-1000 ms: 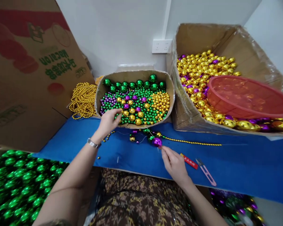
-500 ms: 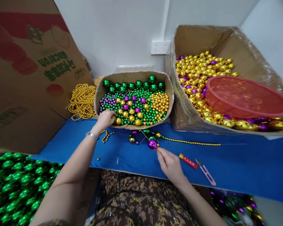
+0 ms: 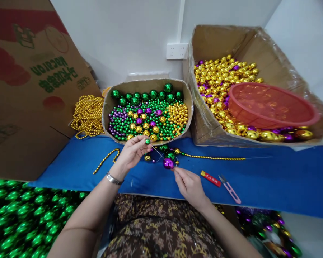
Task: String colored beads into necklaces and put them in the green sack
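Note:
My left hand [image 3: 133, 152] pinches a small green bead [image 3: 148, 141] just in front of the bead box. A thin thread or needle [image 3: 157, 151] runs from that bead down to a large purple bead [image 3: 168, 163]. My right hand [image 3: 190, 184] is closed at the purple bead's lower right side, its fingertips against it. Behind it lie strung green beads [image 3: 171, 154] and a gold bead chain [image 3: 212, 157] that stretches right along the blue cloth. The cut-down cardboard box [image 3: 104, 118] holds green, gold and purple beads of several sizes.
A large box [image 3: 210, 123] of gold and purple beads with a red basket [image 3: 271, 122] stands right. Snips [image 3: 229, 190] and a red packet [image 3: 211, 178] lie nearby. Gold bead strands [image 3: 87, 116] and a tall carton [image 3: 29, 89] are left; green beads [image 3: 24, 215] lie below.
My left hand has come out of the bead box toward the right hand, with a green bead in its fingers. The short gold chain at left now lies stretched out. The right hand keeps its grip.

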`<state>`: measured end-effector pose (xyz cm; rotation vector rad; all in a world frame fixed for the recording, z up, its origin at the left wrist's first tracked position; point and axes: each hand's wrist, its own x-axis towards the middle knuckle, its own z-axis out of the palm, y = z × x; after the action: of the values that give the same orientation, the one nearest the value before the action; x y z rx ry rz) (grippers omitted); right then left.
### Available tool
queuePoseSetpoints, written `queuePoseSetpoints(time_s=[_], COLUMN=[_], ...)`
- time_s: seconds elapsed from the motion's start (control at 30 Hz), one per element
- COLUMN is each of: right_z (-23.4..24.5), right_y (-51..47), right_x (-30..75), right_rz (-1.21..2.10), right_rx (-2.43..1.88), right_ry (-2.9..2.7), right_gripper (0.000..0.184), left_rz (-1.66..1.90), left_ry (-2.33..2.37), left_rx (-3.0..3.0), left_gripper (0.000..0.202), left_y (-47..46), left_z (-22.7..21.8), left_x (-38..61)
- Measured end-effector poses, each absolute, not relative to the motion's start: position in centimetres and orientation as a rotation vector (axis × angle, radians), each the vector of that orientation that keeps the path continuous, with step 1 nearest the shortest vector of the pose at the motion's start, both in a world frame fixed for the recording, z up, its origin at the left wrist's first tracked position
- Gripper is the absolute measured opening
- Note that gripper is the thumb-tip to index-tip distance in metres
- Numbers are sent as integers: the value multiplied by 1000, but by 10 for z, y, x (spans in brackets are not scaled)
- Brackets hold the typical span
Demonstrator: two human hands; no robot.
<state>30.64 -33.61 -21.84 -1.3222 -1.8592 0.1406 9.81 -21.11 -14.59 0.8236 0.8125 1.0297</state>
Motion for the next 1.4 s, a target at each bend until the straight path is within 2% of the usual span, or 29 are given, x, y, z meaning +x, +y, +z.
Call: queuePoseSetpoints(time_s=[0.3,0.53,0.73,0.87,0.97,1.07,1.17,1.27,1.33,1.4], right_z=[-219,-226,-223,-224,-225,-224,-224,-225,-226,-226], right_y=[-338,-338,-340,-338,-336,-335,-334,-334,-335,-335], right_x=[307,309,310,309,312,316,317,317,318,320], right_rz=[98,-122,-151,-1,187,258,263,254,255,259], right_rx=[-1347,-1388,-1401,-1403,-1401,-1426,-1442,-1450,-1456,-1465], right_ry=[-1883,-1940,-1978,-1902,-1795,-1742,-1732,-1727,-1720,-1711], right_gripper=[23,22,21,23,24,24,24,24,24,23], left_rz=[1070,1220,1127,992,1024,1079,701,235,151,290], left_ry=[823,915,985,947,908,1073,1349,1496,1513,1483], left_rx=[854,1100,1140,1237,1364,1831,2491,2768,2781,2711], left_gripper=[27,27,30,30,32,30,26,22,21,21], left_y=[-221,-223,-224,-227,-213,-183,-154,-137,-133,-132], left_z=[-146,-154,-159,-156,-150,-146,-145,-148,-152,-155], left_x=[110,114,116,118,121,128,142,156,160,160])
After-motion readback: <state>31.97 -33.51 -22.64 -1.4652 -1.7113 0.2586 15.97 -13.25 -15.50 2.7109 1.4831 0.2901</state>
